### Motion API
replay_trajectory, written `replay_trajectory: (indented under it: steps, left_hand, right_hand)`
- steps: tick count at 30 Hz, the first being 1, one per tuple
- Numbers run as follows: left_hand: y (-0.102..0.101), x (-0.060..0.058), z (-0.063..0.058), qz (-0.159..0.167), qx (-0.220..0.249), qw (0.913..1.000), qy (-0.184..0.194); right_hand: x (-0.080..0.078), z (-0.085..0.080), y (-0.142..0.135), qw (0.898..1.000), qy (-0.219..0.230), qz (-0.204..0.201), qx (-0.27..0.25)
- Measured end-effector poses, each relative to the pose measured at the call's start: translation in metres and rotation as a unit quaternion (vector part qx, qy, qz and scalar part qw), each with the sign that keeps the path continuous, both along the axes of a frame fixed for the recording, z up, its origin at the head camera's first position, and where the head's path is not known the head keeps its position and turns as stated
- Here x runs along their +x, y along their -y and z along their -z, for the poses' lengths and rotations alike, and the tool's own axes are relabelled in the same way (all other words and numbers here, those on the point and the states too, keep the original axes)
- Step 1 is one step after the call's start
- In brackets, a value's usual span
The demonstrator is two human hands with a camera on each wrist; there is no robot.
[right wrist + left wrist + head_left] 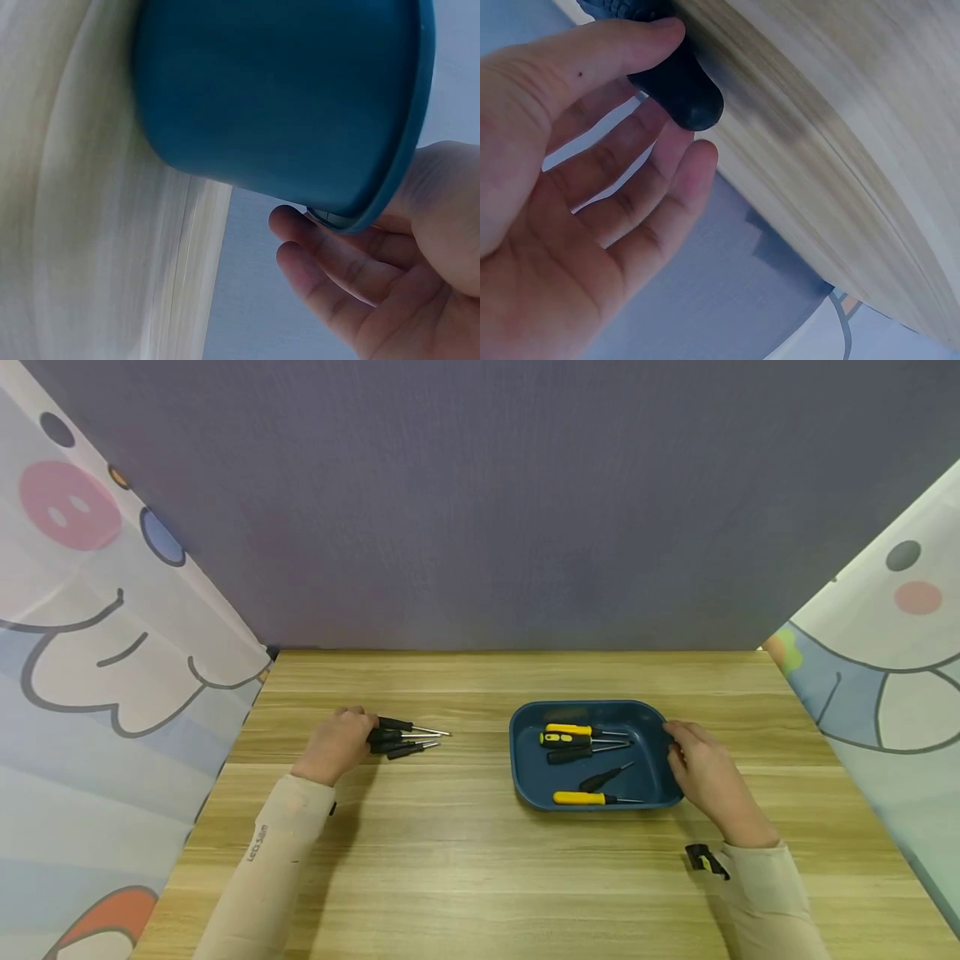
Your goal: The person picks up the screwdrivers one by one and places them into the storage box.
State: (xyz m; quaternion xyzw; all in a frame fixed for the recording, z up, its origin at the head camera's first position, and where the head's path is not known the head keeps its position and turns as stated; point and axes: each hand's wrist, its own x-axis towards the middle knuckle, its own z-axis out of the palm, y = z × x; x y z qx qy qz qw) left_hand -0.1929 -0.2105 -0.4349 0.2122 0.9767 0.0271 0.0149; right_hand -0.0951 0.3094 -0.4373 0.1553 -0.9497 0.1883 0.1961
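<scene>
My left hand (337, 745) is at the left of the table, its thumb and fingers pinching the black handle of a screwdriver (686, 94). Several black-handled screwdrivers (394, 724) lie side by side there, their shafts pointing right. Toward the right sits a dark blue plastic bin (536, 777). My right hand (703, 772) grips the bin's right rim, with the thumb at the inner side and fingers curled round the outside. Inside the bin are yellow-handled screwdrivers (579, 798), a black-and-yellow one (566, 741) and black ones (596, 780).
The wood-grain table (450, 877) meets a grey-purple panel (480, 527) at its back edge. Cartoon-printed curtains (112, 610) hang on both sides. A black strap piece (707, 862) shows by the right wrist.
</scene>
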Motion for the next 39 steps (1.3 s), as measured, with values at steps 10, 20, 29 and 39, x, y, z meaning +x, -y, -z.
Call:
replay_trajectory:
  steps: [10, 20, 29, 39]
  left_hand:
    - [0.001, 0.002, -0.004, 0.001, 0.000, 1.0000, 0.001]
    - [-0.007, 0.007, -0.020, 0.031, -0.003, 0.9993, -0.018]
    - [-0.035, 0.017, -0.048, 0.053, 0.007, 0.9984, -0.018]
    - [-0.079, 0.021, -0.071, 0.094, 0.025, 0.9951, 0.015]
  right_hand:
    - [0.000, 0.001, 0.000, 1.000, -0.002, 0.000, -0.003]
    - [0.000, 0.001, 0.001, 1.000, 0.007, 0.005, -0.006]
    - [-0.001, 0.001, 0.001, 1.000, 0.002, 0.003, -0.008]
    - [0.000, 0.002, -0.001, 1.000, 0.001, 0.003, -0.009]
